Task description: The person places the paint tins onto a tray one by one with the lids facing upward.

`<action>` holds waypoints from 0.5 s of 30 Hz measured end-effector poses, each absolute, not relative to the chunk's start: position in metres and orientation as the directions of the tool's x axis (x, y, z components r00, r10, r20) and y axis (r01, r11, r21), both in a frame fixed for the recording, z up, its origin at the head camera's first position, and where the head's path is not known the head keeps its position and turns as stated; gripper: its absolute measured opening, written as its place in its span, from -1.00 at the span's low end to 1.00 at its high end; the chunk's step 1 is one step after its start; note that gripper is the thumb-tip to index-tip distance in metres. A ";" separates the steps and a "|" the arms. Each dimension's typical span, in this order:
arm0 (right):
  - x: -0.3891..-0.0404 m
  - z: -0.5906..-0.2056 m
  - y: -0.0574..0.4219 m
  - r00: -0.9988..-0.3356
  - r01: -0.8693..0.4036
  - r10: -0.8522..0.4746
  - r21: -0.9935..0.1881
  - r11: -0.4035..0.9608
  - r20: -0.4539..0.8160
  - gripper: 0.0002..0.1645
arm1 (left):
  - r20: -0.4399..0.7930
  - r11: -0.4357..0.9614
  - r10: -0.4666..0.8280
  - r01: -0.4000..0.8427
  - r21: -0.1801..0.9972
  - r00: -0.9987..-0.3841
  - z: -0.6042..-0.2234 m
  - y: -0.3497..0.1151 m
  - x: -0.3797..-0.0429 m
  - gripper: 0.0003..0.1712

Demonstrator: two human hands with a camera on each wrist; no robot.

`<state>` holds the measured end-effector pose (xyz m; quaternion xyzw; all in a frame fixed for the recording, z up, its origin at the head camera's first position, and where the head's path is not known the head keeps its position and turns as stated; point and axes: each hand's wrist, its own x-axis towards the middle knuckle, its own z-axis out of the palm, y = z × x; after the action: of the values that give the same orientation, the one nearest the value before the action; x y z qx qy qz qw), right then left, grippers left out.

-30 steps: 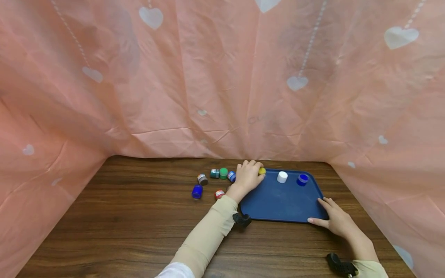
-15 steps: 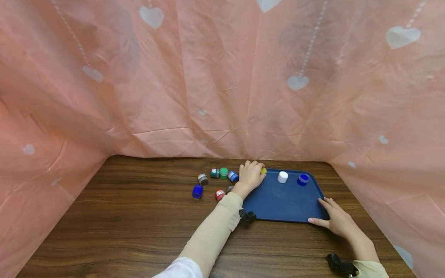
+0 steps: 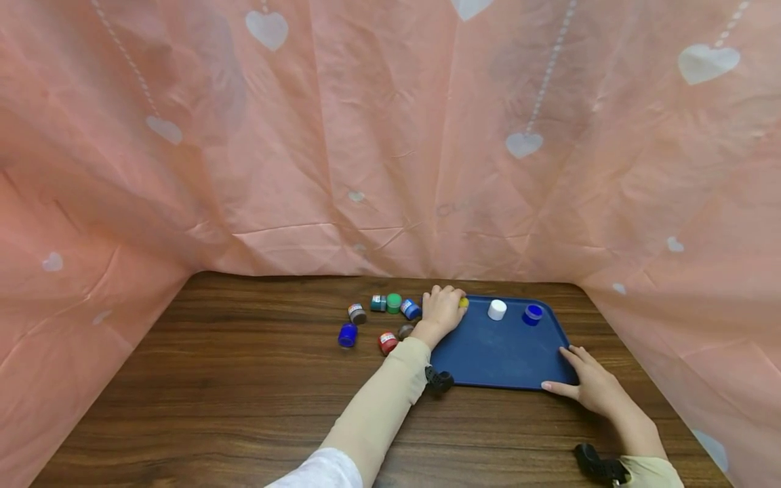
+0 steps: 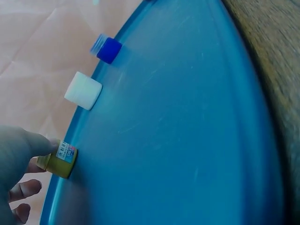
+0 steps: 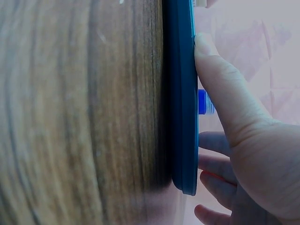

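A small yellow paint jar (image 4: 63, 160) with a printed label stands at the far left part of the blue tray (image 3: 502, 352). My left hand (image 3: 442, 310) pinches it between thumb and fingers; in the head view most of the jar is behind the hand. A white jar (image 3: 497, 310) and a dark blue paint jar (image 3: 532, 314) stand to its right, along the tray's far side. My right hand (image 3: 594, 385) rests at the tray's near right corner, its thumb on the front rim and its fingers spread along the right edge.
Left of the tray, several paint jars lie or stand on the wooden table (image 3: 244, 393), among them a green jar (image 3: 393, 303), a red jar (image 3: 387, 343) and a blue jar (image 3: 348, 335). A pink curtain (image 3: 390, 169) hangs behind the table.
My left hand has shifted slightly to the right with the yellow paint jar, uncovering more of the jars left of the tray. My right hand stays at the tray's corner.
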<state>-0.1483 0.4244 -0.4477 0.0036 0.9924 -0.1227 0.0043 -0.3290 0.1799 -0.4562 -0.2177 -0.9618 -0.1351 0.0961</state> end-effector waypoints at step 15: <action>-0.148 -0.447 0.424 -0.999 0.024 0.016 -0.249 0.968 -0.033 0.21 | 0.214 0.864 0.407 0.451 0.224 -0.888 -0.454 0.182 -0.326 -0.59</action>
<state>-0.1484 0.4243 -0.4468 0.0102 0.9919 -0.1258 0.0151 -0.3259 0.1821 -0.4539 -0.2229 -0.9621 -0.1352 0.0801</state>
